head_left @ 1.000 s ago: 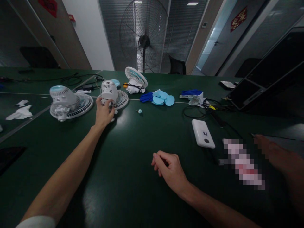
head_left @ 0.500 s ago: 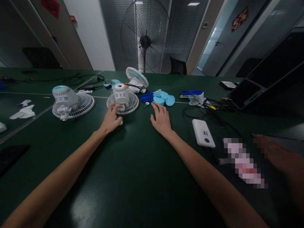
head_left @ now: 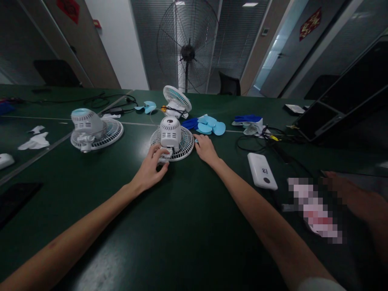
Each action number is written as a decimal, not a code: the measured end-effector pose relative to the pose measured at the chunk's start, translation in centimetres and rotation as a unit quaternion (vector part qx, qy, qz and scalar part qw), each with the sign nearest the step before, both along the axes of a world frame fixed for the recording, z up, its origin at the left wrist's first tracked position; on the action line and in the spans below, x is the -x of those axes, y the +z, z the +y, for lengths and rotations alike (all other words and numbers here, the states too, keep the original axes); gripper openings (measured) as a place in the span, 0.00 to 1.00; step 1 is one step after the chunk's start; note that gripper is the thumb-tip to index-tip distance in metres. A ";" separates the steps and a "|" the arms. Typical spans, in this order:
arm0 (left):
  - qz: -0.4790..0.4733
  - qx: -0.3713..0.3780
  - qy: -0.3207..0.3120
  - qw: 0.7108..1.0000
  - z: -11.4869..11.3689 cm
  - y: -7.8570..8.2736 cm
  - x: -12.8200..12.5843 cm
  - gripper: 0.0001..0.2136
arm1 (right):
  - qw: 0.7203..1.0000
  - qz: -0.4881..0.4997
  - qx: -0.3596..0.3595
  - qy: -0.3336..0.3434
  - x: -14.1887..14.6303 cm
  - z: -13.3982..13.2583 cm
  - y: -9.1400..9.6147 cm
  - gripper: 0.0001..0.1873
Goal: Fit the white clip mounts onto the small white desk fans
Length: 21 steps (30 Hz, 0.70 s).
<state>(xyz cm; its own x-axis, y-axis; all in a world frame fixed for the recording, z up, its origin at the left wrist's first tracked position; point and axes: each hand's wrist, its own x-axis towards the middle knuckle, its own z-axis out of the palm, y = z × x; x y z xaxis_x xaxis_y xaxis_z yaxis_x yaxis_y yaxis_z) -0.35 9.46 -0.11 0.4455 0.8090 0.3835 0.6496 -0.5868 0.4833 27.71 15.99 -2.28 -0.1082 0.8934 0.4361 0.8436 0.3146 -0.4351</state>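
Observation:
A white desk fan head (head_left: 170,131) lies face down on its round grille in front of me, its motor housing upward. My left hand (head_left: 153,167) is closed on the white neck piece at the near side of this fan. My right hand (head_left: 206,148) is beside the grille's right edge, its fingers curled in around a small light-blue piece (head_left: 197,140); most of that piece is hidden. Light-blue fan blades (head_left: 211,125) lie just beyond my right hand, next to a blue glove (head_left: 190,123).
Another face-down fan (head_left: 87,127) lies to the left, and a third fan (head_left: 177,101) stands behind. Gloves (head_left: 248,123), cables and a white power bank (head_left: 262,171) are to the right. Another person's hand (head_left: 348,194) is at the far right. White scraps (head_left: 34,141) lie at left.
My left hand has pulled the fan right and nearer to me. My right hand has closed on the small light-blue piece that lay on the table.

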 end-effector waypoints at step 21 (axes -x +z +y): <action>-0.167 0.111 -0.084 0.976 -11.2 -1.3 -3.6 0.34 | 0.954 0.203 -0.145 0.164 2.1 -23.1 2.6 0.21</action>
<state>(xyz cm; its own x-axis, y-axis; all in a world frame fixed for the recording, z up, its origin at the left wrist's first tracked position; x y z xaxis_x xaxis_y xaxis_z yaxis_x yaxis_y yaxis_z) 3.26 -1.74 -1.36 0.4597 0.8147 0.3536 0.3369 -0.5283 0.7794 25.58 -7.11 0.28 -0.1301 0.6753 0.7259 0.4591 0.6900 -0.5596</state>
